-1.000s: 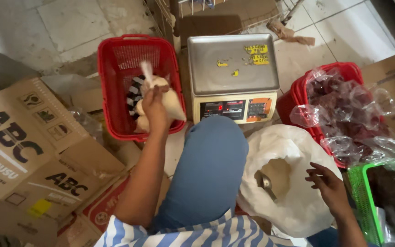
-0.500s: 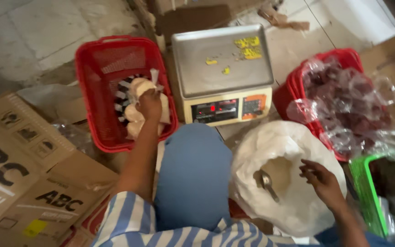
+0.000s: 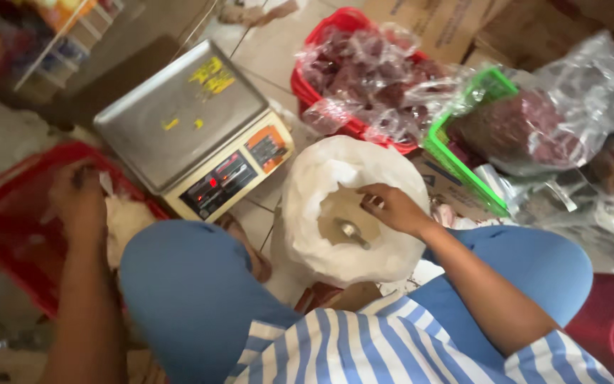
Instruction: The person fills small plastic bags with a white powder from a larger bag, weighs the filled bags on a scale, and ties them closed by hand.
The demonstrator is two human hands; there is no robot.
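Reaching into the white sack point(image 3: 307, 213), our right hand point(image 3: 392, 208) nears the metal scoop point(image 3: 349, 231).
Its handle lies just left of our loosely curled, empty fingers point(image 3: 372, 204).

A digital scale's orange-and-cream display panel point(image 3: 234, 176) glows red beside yellow stickers point(image 3: 211, 74) on its steel pan; clear plastic bags point(image 3: 371, 78) of dark red goods fill baskets, brown cartons point(image 3: 456, 25) behind.

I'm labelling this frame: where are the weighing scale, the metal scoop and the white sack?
weighing scale point(image 3: 179, 117), head view, middle of its steel pan
metal scoop point(image 3: 349, 231), head view, its bowl
white sack point(image 3: 307, 192), head view, rolled left rim
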